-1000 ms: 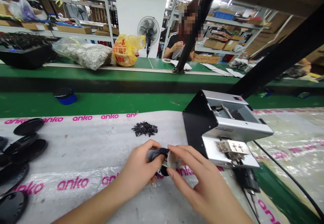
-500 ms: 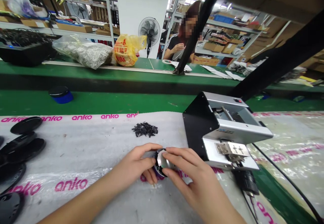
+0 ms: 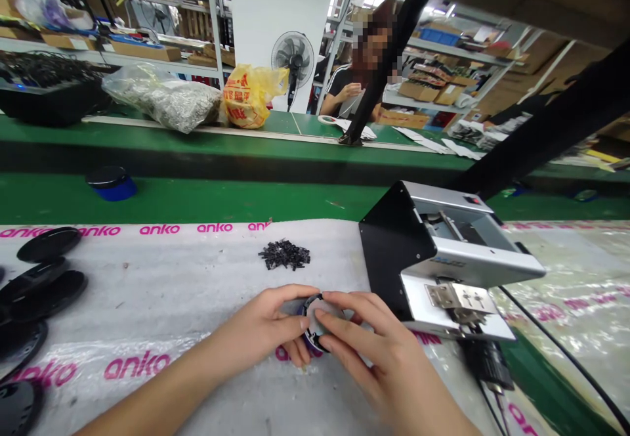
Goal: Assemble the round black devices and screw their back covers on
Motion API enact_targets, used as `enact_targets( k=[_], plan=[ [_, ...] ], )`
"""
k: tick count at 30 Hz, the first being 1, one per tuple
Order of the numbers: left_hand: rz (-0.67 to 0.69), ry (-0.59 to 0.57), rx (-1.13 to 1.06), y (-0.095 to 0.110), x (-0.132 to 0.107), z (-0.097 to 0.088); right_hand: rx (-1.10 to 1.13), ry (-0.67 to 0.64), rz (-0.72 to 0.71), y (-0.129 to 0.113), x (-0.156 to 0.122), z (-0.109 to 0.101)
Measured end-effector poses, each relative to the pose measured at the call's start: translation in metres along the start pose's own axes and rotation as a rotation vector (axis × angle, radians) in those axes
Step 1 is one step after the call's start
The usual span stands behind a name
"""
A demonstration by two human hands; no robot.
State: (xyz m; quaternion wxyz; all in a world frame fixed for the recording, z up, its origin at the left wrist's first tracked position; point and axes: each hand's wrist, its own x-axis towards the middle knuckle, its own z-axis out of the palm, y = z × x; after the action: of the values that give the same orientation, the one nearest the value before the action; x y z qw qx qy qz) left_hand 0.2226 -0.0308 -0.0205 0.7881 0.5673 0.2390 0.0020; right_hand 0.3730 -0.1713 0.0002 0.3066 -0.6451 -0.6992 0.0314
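Note:
Both my hands meet over a small round part (image 3: 315,321), black at the rim with a pale silvery face, held just above the white foam sheet (image 3: 187,291). My left hand (image 3: 268,327) curls round its left side, thumb on top. From the right, my right hand (image 3: 374,350) presses fingers on the pale face. A little heap of tiny black pieces (image 3: 284,255) lies a short way beyond the hands.
A grey and black benchtop machine (image 3: 443,259) stands close on the right, its cable (image 3: 556,344) running off right. Several black discs (image 3: 44,278) lie at the left edge. Beyond run a green conveyor (image 3: 221,196), a blue-black lid (image 3: 111,182), plastic bags (image 3: 167,101), and a seated person (image 3: 354,81).
The round part has turned so its pale face is up and sits lower between my hands. My right fingers have closed over that face. The view drifted slightly.

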Motion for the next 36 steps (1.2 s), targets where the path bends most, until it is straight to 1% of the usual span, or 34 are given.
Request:
enact_targets(
  k=[7,12,17,23,28,31,36],
  plan=[
    [0.014,0.007,0.009,-0.001,0.000,0.000,0.018,-0.019,0.020,-0.005,0.004,-0.003],
    [0.021,0.067,0.008,-0.006,0.001,0.005,0.036,-0.065,0.036,-0.007,0.003,-0.007],
    [0.026,0.106,0.018,-0.005,-0.001,0.010,0.033,-0.004,0.049,-0.003,0.003,-0.006],
    [0.032,0.116,0.028,-0.004,-0.002,0.012,0.048,-0.007,0.058,-0.005,0.005,-0.008],
    [0.065,0.122,0.059,-0.003,-0.003,0.015,0.052,0.012,0.100,-0.006,0.004,-0.006],
    [0.086,0.145,0.084,-0.001,-0.003,0.018,0.055,0.020,0.132,-0.006,0.004,-0.005],
    [0.060,0.146,0.049,0.000,-0.004,0.019,0.055,-0.027,0.150,-0.008,0.006,-0.008]
  ],
)
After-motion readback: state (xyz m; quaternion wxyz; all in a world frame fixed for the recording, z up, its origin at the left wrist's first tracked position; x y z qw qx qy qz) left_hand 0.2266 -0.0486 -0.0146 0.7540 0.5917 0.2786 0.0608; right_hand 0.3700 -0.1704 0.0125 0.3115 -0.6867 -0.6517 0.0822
